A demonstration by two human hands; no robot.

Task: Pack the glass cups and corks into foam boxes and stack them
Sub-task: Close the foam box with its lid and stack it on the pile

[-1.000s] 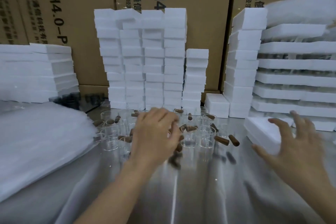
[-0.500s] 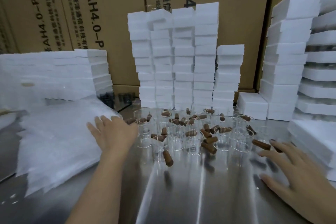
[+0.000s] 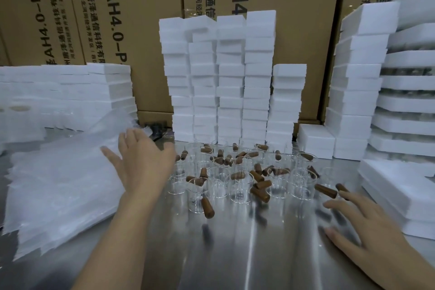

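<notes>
Several clear glass cups (image 3: 241, 186) stand clustered on the steel table (image 3: 235, 254), with several brown corks (image 3: 208, 203) lying among and inside them. White foam boxes (image 3: 226, 82) rise in tall stacks behind the cups. My left hand (image 3: 143, 162) hovers open, fingers spread, at the right edge of a stack of thin foam sheets (image 3: 61, 183), just left of the cups. Low over the table at the right, my right hand (image 3: 360, 228) is open with fingers spread, its fingertips near two loose corks (image 3: 326, 190). Neither hand holds anything.
Flat foam boxes (image 3: 400, 195) lie at the right edge, with taller foam stacks (image 3: 357, 92) and layered foam trays (image 3: 409, 106) behind them. More foam boxes (image 3: 70, 94) are piled at the back left. Cardboard cartons (image 3: 131, 19) form a wall behind everything.
My left hand left the cups and moved left to the foam sheets' edge. My right hand came off the flat foam box and dropped toward the table. The camera view shifted left.
</notes>
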